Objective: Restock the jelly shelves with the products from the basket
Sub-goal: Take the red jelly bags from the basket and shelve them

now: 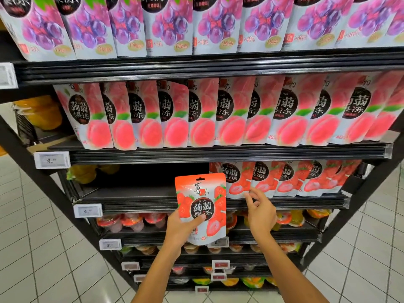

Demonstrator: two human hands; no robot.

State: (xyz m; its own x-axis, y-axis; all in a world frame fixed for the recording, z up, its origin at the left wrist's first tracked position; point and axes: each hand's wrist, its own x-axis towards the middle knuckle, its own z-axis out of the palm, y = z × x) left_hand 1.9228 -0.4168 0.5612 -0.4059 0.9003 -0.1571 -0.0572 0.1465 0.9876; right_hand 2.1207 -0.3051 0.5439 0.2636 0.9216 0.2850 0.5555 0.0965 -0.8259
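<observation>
Strawberry jelly pouch (201,206) upright in my left hand (181,228), thumb across its front; right hand (260,213) empty, fingers spread, near shelved strawberry pouches (282,178).

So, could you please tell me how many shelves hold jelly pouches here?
3: grape pouches on top, peach pouches below, strawberry pouches filling only the right of the third shelf. Higher shelves may be out of frame.
</observation>
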